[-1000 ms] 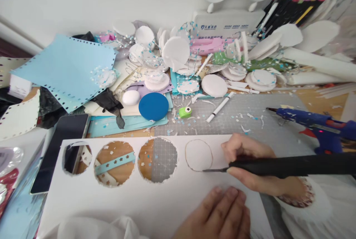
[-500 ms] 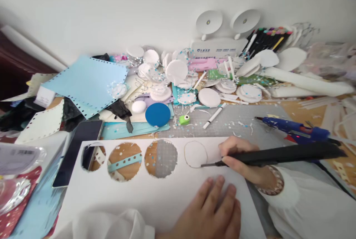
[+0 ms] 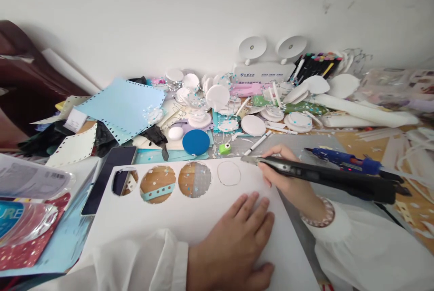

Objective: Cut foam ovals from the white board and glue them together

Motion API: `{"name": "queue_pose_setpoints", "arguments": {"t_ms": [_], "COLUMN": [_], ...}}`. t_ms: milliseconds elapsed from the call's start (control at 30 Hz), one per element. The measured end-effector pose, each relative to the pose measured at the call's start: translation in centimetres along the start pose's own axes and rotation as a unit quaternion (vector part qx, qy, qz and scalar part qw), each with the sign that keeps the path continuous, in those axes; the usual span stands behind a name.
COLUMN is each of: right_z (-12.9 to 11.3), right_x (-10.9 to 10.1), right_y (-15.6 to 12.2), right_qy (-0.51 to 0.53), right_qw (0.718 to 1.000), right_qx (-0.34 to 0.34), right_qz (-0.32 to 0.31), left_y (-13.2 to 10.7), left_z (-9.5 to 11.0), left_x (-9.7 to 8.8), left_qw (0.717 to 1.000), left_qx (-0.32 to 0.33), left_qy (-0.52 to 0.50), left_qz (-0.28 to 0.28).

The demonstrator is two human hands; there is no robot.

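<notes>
A white sheet lies across the work surface, with three round holes cut along its far edge. To their right a circle outline is marked on it. My left hand is laid flat on the sheet just below that outline, fingers stretched out. In my right hand is a black utility knife, gripped near its front end. Its metal blade tip is raised by the sheet's far edge, right of the outline; whether it touches the sheet I cannot tell.
A blue glue gun lies at the right, a dark phone at the left. Behind the sheet are a blue disc, a green punch, a white pen and many white discs. A grey cutting mat shows underneath.
The knife's tip has moved from the lower edge of the outline up to its upper right, and the knife has turned. The view has shifted; my left hand still presses the sheet.
</notes>
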State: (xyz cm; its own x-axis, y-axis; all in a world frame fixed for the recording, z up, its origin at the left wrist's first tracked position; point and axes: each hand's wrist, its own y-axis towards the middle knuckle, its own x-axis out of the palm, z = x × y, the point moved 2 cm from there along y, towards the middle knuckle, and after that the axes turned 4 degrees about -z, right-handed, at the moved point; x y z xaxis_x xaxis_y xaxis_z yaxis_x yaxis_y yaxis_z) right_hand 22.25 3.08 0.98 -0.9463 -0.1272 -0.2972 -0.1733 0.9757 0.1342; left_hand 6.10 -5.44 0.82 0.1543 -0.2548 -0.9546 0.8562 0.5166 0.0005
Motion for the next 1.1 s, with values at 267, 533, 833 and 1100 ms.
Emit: {"name": "queue_pose_setpoints", "arguments": {"t_ms": [267, 533, 833, 1100], "right_z": [2.2, 0.9, 1.0, 0.8], "right_x": [1.7, 1.7, 2.2, 3.0], "right_y": [-0.8, -1.1, -1.0, -1.6], "right_qy": [-0.016, -0.109, -0.176, -0.257], "right_qw": [0.997, 0.992, 0.982, 0.962], "right_qx": [0.038, 0.006, -0.052, -0.097], "right_qz": [0.065, 0.07, 0.05, 0.004], "left_y": [-0.9, -1.0, -0.8, -0.8], "left_z": [-2.7, -3.4, -3.3, -3.1], "left_x": [0.0, 0.0, 0.4, 0.4], "left_qw": [0.996, 0.989, 0.986, 0.987], "left_qx": [-0.046, -0.066, -0.073, -0.075], "left_qy": [0.044, 0.105, 0.122, 0.115], "left_qz": [0.058, 0.08, 0.085, 0.077]}}
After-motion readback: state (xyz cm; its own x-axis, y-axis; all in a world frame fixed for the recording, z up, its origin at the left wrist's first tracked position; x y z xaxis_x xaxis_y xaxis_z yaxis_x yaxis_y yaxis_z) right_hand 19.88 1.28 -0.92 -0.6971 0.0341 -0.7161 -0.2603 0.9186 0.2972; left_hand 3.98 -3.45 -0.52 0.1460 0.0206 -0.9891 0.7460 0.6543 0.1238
